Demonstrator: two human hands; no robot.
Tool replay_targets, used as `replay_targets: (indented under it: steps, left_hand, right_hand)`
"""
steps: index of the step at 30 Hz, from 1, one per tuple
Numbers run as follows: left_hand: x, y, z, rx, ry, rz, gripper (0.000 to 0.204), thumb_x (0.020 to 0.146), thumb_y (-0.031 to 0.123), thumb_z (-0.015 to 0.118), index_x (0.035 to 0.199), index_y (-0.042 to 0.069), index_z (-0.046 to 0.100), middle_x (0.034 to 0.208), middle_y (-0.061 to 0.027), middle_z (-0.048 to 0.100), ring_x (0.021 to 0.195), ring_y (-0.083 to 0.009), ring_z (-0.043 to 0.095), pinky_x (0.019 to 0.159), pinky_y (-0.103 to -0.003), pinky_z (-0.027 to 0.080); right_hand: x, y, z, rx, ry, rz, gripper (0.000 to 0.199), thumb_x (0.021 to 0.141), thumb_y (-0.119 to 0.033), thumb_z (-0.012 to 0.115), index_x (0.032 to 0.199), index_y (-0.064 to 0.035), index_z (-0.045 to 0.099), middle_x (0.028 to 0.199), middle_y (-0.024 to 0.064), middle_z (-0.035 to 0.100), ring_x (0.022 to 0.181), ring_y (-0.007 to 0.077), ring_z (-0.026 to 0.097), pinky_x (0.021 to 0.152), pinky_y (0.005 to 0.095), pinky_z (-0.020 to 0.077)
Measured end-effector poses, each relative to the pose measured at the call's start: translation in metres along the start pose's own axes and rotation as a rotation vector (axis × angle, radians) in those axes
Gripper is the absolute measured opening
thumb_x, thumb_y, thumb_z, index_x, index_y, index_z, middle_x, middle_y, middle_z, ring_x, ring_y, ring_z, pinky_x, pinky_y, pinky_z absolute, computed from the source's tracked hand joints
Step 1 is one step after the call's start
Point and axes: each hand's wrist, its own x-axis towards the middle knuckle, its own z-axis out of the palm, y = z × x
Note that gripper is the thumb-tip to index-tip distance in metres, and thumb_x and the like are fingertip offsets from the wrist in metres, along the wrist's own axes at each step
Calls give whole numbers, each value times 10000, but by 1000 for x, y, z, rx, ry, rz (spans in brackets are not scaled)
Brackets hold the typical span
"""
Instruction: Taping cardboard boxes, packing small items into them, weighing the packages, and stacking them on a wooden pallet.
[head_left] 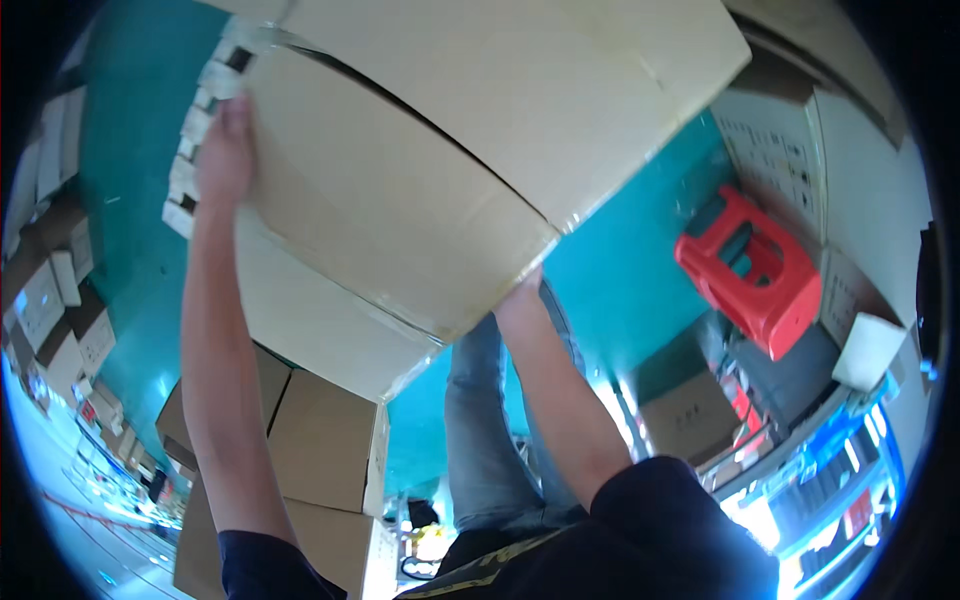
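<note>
Right hand (pixel 522 288) mostly behind carton (pixel 440 150)

I see my own body from above, and all of it sits below the large cardboard box (pixel 430 180) that fills the top of the view. I wear a dark navy short-sleeved shirt; its sleeves end just above the elbows, so both forearms are bare, with no watch, band or glove. My left hand (pixel 225 150) lies at the box's left edge, my right hand (pixel 520 292) under its lower corner. Beneath the box, my leg is in faded grey-blue jeans. A mottled yellowish strip crosses the shirt's lower front.
</note>
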Motion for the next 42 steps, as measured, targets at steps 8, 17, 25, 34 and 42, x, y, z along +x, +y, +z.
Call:
replay_targets:
  steps: [8, 17, 25, 34, 42]
  left_hand:
    - [-17, 5, -22, -61, 81, 50, 489, 1011, 415, 396, 1380, 101, 464, 1338, -185, 536, 1257, -387, 482, 1031, -476, 391]
    - [-177, -167, -31, -1581, 563, -915, 616, 983, 487, 457, 1448, 90, 385, 1406, -103, 470, 1295, -248, 435, 1082, -377, 345]
    - [-152, -154, -11, -1206, 271, -803, 705, 919, 529, 556, 1439, 82, 394, 1404, -93, 463, 1283, -252, 433, 1082, -389, 341]
    - [-141, -144, -17, -1047, 333, -755, 717, 906, 517, 596, 1400, 29, 416, 1337, -129, 519, 1240, -257, 478, 1059, -360, 365]
    - [-142, -176, -7, -917, 345, -668, 791, 900, 576, 577, 1379, -29, 403, 1343, -198, 515, 1233, -298, 501, 1059, -376, 371]
  right_hand:
    - [-43, -4, 59, -334, 360, -116, 538, 990, -451, 295, 1374, -123, 483, 1411, 87, 487, 1273, 315, 472, 1051, 487, 400]
    - [-43, -1, 48, -450, 430, -147, 574, 958, -482, 291, 1375, -140, 488, 1408, 71, 489, 1274, 298, 473, 1040, 475, 407]
    - [-39, -9, 56, -397, 333, -136, 594, 955, -510, 282, 1400, -159, 461, 1412, 66, 479, 1275, 305, 468, 1036, 488, 407]
    - [-45, -4, 57, -472, 320, -165, 600, 961, -477, 233, 1425, -151, 431, 1433, 83, 458, 1292, 333, 450, 1044, 498, 405]
    - [-39, 9, 72, -460, 306, -111, 594, 956, -384, 178, 1431, -128, 426, 1455, 88, 441, 1317, 341, 432, 1063, 497, 392]
